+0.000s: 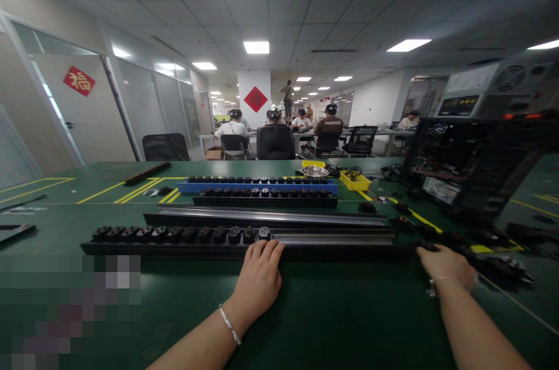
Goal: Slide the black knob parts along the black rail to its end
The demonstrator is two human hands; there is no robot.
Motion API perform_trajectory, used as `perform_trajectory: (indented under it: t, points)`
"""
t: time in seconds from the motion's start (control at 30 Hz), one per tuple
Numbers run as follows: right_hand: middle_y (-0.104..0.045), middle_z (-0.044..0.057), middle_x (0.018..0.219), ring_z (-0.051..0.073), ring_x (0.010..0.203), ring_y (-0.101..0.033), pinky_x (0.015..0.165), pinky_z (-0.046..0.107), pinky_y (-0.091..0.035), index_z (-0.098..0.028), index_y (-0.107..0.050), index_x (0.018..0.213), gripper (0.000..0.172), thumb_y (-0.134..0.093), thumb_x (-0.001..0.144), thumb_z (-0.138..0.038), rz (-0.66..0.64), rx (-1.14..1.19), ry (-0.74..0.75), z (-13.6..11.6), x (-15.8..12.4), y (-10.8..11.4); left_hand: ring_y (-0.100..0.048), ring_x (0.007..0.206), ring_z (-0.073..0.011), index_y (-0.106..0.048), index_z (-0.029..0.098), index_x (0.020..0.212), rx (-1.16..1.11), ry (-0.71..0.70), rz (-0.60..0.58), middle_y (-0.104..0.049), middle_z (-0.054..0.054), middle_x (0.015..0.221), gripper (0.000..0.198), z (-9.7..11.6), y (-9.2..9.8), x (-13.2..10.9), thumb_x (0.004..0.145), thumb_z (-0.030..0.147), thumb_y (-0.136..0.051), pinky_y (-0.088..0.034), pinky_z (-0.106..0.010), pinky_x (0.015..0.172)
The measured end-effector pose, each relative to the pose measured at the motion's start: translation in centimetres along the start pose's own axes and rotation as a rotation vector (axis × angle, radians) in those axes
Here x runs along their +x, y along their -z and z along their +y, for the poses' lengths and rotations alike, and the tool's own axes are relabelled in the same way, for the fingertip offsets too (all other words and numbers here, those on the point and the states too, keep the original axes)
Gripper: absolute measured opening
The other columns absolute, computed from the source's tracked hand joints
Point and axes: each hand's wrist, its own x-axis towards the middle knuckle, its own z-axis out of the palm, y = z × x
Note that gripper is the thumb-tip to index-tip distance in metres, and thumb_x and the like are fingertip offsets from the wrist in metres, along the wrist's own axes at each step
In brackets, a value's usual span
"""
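A long black rail (183, 251) lies across the table in front of me. Black socket modules (204, 235) fill its left part in a row, while the bare metallic channel (332, 239) shows on the right. My left hand (259, 277) is closed over the rail's front wall, with its fingertips by the last module (264, 233) in the row. Beyond the rail's right end, my right hand (448, 268) is closed on a small black part (430, 246), mostly hidden by the fingers. A second rail (262, 215) with a bare channel lies just behind.
Farther back lie a blue strip (257, 188) and a black strip (262, 201) with modules. To the right are a yellow bin (354, 181), loose black parts (502, 268) and an open computer case (463, 166). Several people sit at a far table.
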Motion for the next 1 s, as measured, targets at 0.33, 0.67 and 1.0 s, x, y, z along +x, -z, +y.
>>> perform_trajectory:
  t: [0.33, 0.67, 1.0]
  points:
    - [-0.052, 0.024, 0.118, 0.039, 0.114, -0.046, 0.080, 0.048, -0.039, -0.019, -0.059, 0.117, 0.057, -0.049, 0.072, -0.052, 0.000, -0.054, 0.003, -1.3, 0.7, -0.2, -0.038, 0.120, -0.0241, -0.041, 0.024, 0.132, -0.026, 0.001, -0.009, -0.049, -0.003, 0.131, 0.052, -0.1, 0.1, -0.1, 0.081, 0.017, -0.045, -0.030, -0.044, 0.105]
    - [-0.062, 0.018, 0.111, 0.035, 0.106, -0.054, 0.079, 0.042, -0.040, -0.019, -0.053, 0.121, 0.057, -0.048, 0.071, -0.046, -0.065, 0.035, -0.030, -1.8, 0.7, 0.4, -0.039, 0.119, -0.0240, -0.042, 0.025, 0.131, -0.028, 0.001, -0.005, -0.050, -0.003, 0.131, 0.052, 0.0, 0.3, 0.1, 0.080, 0.016, -0.046, -0.032, -0.043, 0.103]
    - [-0.064, 0.018, 0.101, 0.030, 0.093, -0.056, 0.079, 0.039, -0.042, -0.011, -0.066, 0.102, 0.043, -0.044, 0.071, -0.031, 0.327, 0.178, 0.284, -0.5, 0.8, 0.5, -0.043, 0.117, -0.0236, -0.043, 0.016, 0.128, -0.075, -0.019, 0.067, -0.051, -0.009, 0.128, 0.051, -0.3, -0.1, 0.0, 0.077, 0.012, -0.044, -0.035, -0.044, 0.104]
